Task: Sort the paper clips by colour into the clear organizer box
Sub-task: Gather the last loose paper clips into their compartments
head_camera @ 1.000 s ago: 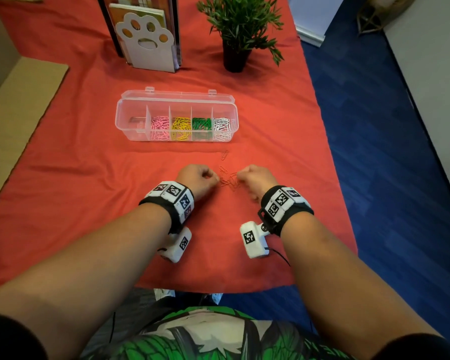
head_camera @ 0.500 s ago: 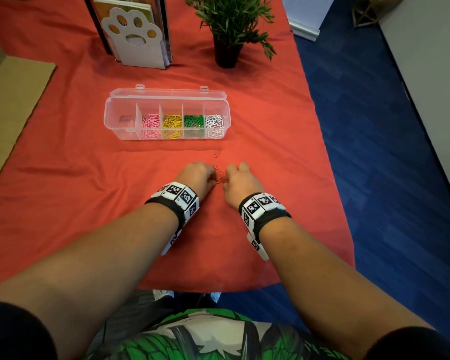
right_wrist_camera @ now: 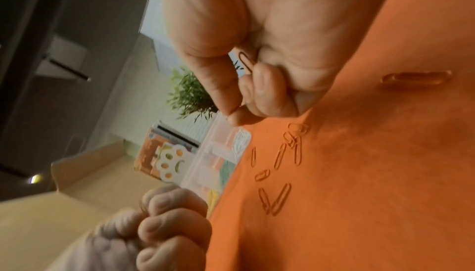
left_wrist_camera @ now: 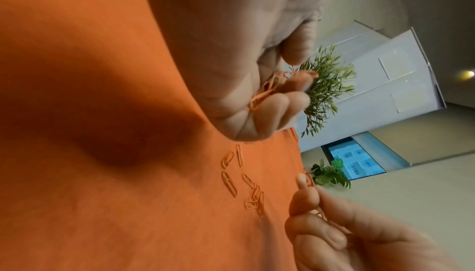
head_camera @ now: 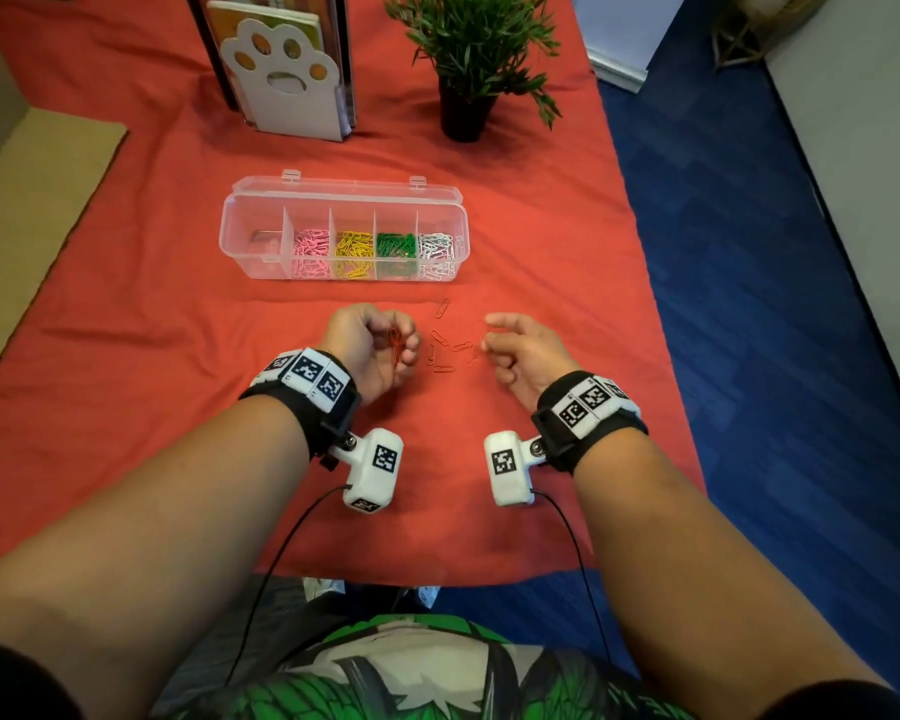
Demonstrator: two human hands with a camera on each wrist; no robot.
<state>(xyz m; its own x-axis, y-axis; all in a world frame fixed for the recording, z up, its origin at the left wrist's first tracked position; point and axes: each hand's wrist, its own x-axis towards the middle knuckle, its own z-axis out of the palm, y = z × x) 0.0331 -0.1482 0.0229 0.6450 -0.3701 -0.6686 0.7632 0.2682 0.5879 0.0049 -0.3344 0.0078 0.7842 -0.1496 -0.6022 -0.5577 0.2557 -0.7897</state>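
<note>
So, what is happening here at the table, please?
A person is sorting paper clips by colour into a clear organizer box. Pink, yellow, green and white clips already fill four compartments. The left hand holds a small bunch of orange clips. The right hand pinches a single clip. More loose orange clips lie on the red cloth between the hands.

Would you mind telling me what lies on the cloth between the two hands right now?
Loose orange paper clips lie scattered on the red cloth between the left hand and right hand, clearest in the head view.
</note>
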